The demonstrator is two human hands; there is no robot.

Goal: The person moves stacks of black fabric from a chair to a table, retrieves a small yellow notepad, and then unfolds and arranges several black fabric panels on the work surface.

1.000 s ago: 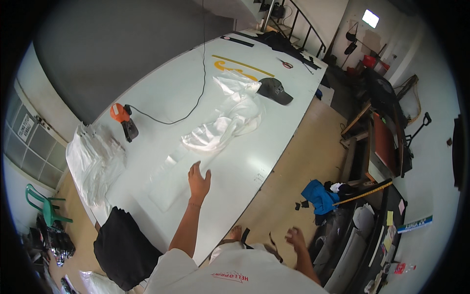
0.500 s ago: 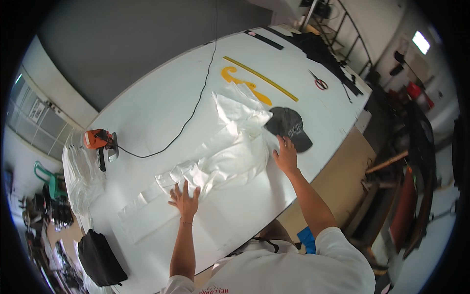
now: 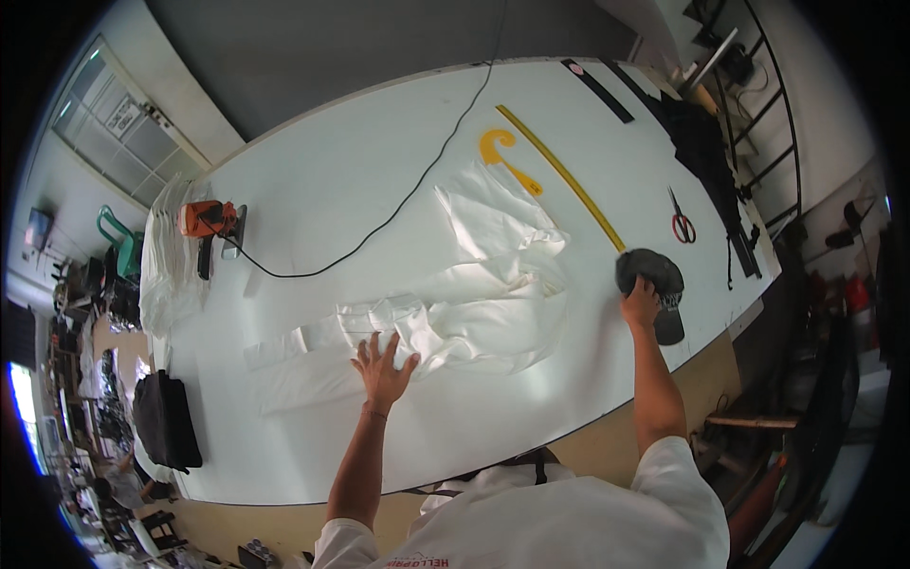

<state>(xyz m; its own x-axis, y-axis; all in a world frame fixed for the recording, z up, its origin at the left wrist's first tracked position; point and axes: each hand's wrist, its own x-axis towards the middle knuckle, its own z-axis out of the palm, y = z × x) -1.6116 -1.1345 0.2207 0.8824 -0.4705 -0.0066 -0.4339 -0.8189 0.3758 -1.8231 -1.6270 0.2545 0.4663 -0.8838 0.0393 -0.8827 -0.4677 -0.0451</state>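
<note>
Cap, right hand gripping, left hand splayed

We're tagging the white cloth as thin, creased fabric, its folds showing a satiny sheen. Tabletop: we're seeing smooth, pale, half-glossy, catching soft glare. Cap: we're reading matt, washed-looking dark cloth. Curved template is looking like smooth, flat yellow plastic; for the yellow ruler, we're not managing to tell plastic from metal. Scissors: we're noting metal blades, plastic-looking red-and-black handles. Cutting machine is showing a hard orange housing; its cord, dark and rubbery. Folded black cloth: we're putting matt. Chair: we're calling it green plastic.
</note>
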